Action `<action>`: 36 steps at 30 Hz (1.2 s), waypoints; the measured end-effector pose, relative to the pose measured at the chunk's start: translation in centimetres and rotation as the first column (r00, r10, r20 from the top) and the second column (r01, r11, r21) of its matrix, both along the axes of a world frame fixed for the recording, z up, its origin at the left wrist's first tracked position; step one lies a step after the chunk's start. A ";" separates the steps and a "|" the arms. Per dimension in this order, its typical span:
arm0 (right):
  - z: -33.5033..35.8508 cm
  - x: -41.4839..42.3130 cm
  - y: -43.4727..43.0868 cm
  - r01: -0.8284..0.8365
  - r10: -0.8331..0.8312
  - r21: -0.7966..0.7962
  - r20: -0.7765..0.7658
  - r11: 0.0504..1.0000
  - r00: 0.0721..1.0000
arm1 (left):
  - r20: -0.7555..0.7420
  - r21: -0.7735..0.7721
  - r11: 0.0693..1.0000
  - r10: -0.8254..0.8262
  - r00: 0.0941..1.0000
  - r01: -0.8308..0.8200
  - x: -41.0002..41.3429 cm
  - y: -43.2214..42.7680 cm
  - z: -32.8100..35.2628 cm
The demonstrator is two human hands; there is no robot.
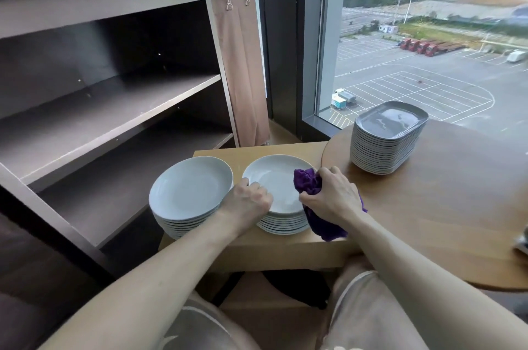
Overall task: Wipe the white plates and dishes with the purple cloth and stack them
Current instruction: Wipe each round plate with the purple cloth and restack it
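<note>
Two stacks of round white plates, side by side on a small rectangular table [285, 248] of pale wood.
- Left stack [190, 188]: at the table's left edge, just beside the right stack.
- Right stack [283, 224]: its top plate [274, 178] is under both hands.
- Left grip [247, 199]: a bare hand, fingers curled over the near-left rim of the top plate, holding it.
- Right grip [334, 195]: a bare hand, closed around the purple cloth [307, 181]. The cloth is bunched at the plate's right rim and its tail hangs down past the stack's right side.
- Rectangular dishes [380, 152]: a tall stack, far right, on a round wooden table [443, 206] that butts against the small one.
- Shelf unit [114, 98]: grey-brown and open-fronted, filling the left side, close to the left stack.
- Beige fabric panel [243, 63]: hung from a rail by two metal clips [228, 0], between the shelf unit and the window frame.
- Window [428, 78]: far right. I see a marked car park, red trucks [420, 46] and green slopes.
- Pale shorts [365, 306]: nearest me, knees under the small table.
</note>
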State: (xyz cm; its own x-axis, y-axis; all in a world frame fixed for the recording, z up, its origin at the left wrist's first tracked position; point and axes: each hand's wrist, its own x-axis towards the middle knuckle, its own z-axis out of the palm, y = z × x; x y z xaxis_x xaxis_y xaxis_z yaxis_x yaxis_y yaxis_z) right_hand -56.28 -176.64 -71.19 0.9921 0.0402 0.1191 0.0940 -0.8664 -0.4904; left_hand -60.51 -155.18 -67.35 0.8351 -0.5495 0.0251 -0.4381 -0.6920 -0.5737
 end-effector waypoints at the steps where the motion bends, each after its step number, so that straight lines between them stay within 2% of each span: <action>1: -0.1 -0.3 0.0 0.008 -0.009 0.019 0.004 1.000 1.000 | -0.012 -0.015 1.000 0.015 1.000 -0.015 -0.1 0.2 0.0; 2: -0.1 -0.6 0.0 0.018 -0.018 0.041 0.006 0.999 1.000 | -0.037 -0.048 0.999 0.011 0.999 -0.013 0.0 0.4 -0.4; 6: -0.5 -1.5 0.3 0.021 -0.021 0.081 -0.002 0.996 1.000 | -0.029 -0.022 1.000 -0.023 0.999 0.022 -0.3 0.3 -1.5; 10: -0.9 -2.2 0.3 0.014 -0.015 0.079 0.014 0.997 1.000 | -0.121 0.019 1.000 0.006 0.993 -0.004 0.2 1.1 -2.2; 18: 0.1 -2.2 0.7 0.073 -0.082 0.193 0.039 0.978 0.996 | 0.094 0.205 0.952 -0.251 0.963 0.228 1.4 1.7 4.1; 23: 0.3 -2.2 0.3 0.077 -0.080 0.190 0.008 0.979 0.997 | 0.106 0.328 0.905 -0.320 0.941 0.271 2.0 1.9 6.7; 25: 0.2 -2.3 0.4 0.065 -0.066 0.180 -0.001 0.982 0.998 | 0.084 0.314 0.918 -0.282 0.956 0.243 2.0 2.9 6.9; 28: -0.1 -2.5 0.9 0.052 -0.051 0.157 -0.012 0.986 0.999 | 0.145 0.246 0.949 -0.236 0.961 0.196 1.0 4.7 7.7; 32: -0.6 -2.5 1.9 0.039 -0.038 0.114 -0.013 0.993 0.999 | 0.174 0.130 0.991 -0.038 0.984 0.016 -0.9 7.4 7.5; 36: -1.0 -2.5 3.0 -0.004 0.003 0.064 0.012 0.998 1.000 | 0.221 0.002 0.989 0.147 0.964 -0.151 -2.9 9.3 5.8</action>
State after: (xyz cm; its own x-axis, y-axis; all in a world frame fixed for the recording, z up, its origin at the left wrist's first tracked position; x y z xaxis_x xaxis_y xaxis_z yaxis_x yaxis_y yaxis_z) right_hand -58.77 -173.66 -72.19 0.9904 0.0357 0.1333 0.1032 -0.8330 -0.5436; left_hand -63.39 -145.90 -61.59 0.8826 -0.4216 0.2079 -0.1931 -0.7284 -0.6574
